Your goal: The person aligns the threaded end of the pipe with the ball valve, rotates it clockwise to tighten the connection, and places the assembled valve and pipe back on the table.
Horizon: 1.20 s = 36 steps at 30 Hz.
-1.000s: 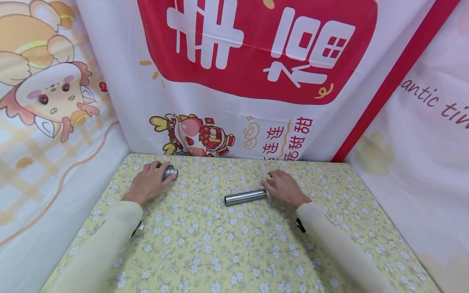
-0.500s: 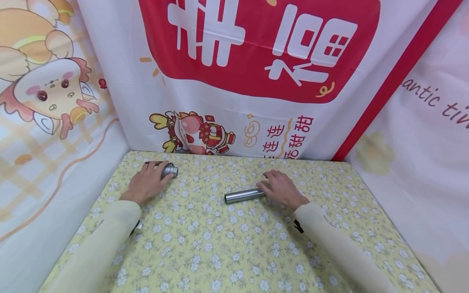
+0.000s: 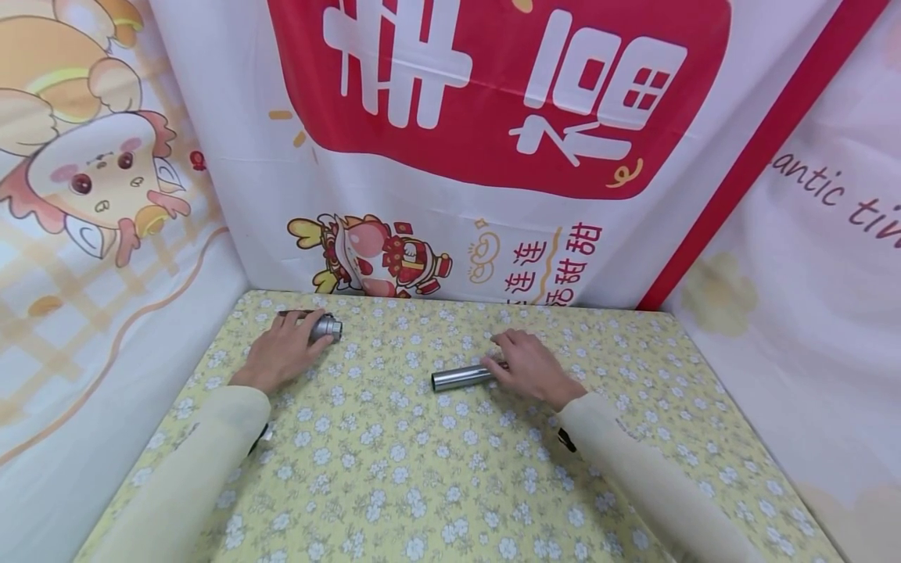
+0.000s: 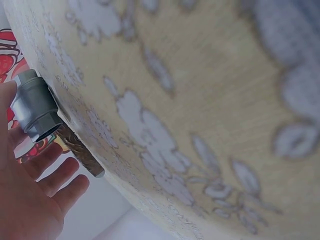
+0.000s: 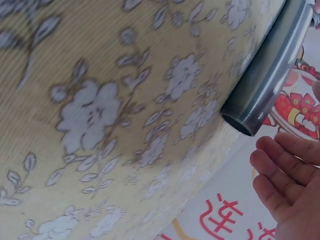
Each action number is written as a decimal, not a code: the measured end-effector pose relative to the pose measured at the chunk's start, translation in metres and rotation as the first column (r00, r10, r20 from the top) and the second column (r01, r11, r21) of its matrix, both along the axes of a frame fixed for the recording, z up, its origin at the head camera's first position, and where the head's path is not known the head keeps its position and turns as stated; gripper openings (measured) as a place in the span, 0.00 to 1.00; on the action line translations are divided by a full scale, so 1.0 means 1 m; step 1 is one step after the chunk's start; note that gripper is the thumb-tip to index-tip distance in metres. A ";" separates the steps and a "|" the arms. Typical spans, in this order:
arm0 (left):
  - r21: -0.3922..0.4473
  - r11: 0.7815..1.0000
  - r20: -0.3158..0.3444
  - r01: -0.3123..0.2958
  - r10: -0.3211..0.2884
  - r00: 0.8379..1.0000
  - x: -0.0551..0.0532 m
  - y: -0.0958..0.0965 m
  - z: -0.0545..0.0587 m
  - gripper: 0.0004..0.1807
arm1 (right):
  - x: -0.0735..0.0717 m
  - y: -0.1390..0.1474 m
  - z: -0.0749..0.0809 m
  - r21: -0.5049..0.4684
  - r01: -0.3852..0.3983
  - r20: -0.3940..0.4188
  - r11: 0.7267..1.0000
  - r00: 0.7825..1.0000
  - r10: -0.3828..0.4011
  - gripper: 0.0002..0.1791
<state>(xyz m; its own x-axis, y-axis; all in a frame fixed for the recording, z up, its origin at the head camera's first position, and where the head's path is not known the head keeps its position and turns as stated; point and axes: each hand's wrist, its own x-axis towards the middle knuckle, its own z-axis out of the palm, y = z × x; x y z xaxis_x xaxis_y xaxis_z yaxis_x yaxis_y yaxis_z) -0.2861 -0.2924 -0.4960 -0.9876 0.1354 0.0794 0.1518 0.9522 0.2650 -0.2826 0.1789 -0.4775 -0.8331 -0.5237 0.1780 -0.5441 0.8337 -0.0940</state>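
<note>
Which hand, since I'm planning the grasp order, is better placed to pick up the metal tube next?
Likely the right hand: it is at one end of the metal tube, while the left hand is farther from that tube, at the metal fitting.

Left grip (image 3: 278,354), fingers (image 4: 59,177) spread; right grip (image 3: 531,367) relaxed
</note>
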 end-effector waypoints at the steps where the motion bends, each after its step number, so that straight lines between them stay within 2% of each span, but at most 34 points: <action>1: -0.001 1.000 0.001 0.000 0.000 1.000 0.000 0.000 0.000 0.40 | 0.001 -0.002 0.001 0.008 -0.011 -0.011 1.000 1.000 0.011 0.34; 7: -0.015 1.000 0.011 0.011 -0.011 1.000 0.000 -0.001 0.000 0.42 | 0.007 -0.010 0.002 0.046 -0.060 -0.067 0.997 0.996 0.063 0.32; 11: -0.017 1.000 0.015 0.019 -0.019 1.000 -0.001 -0.002 -0.001 0.42 | 0.008 -0.015 0.002 0.070 -0.072 -0.061 0.995 0.995 0.076 0.33; 18: -0.019 0.999 0.024 0.026 -0.025 0.999 -0.002 -0.002 0.000 0.41 | 0.013 -0.021 0.002 0.119 -0.052 -0.013 0.992 0.998 0.054 0.36; 28: -0.026 0.999 -0.016 0.047 -0.047 0.999 -0.001 -0.001 0.002 0.40 | 0.014 -0.022 -0.002 0.138 -0.096 -0.065 0.986 0.992 0.105 0.34; 36: -0.035 0.997 0.001 0.067 -0.067 0.998 0.000 0.001 0.005 0.39 | 0.014 -0.025 -0.006 0.152 -0.101 -0.041 0.983 0.993 0.109 0.32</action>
